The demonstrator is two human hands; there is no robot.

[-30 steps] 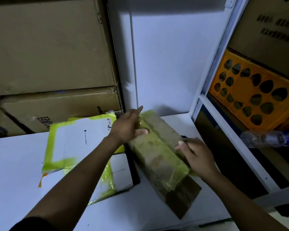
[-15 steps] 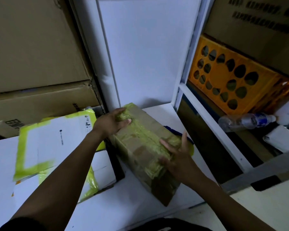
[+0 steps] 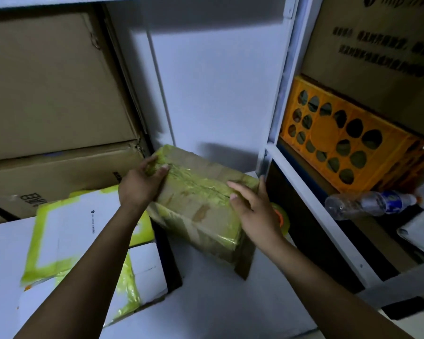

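Observation:
A brown cardboard parcel (image 3: 201,209) wrapped in yellow-green tape lies on the white shelf (image 3: 218,304), close to the back panel. My left hand (image 3: 142,184) grips its far left corner, thumb on top and fingers round the edge. My right hand (image 3: 252,206) lies on its right side with fingers fairly straight, the thumb on the top face and the fingers along the right edge.
Two white parcels with yellow-green tape (image 3: 83,228) lie to the left. Large cardboard boxes (image 3: 47,94) are stacked behind them. A white upright (image 3: 279,94) divides the shelf from a bay with an orange crate (image 3: 340,143), a plastic bottle (image 3: 367,204) and a tape roll (image 3: 282,216).
The parcel has turned and slid back and to the right, toward the rear corner. My right hand moved from its near end to its right side.

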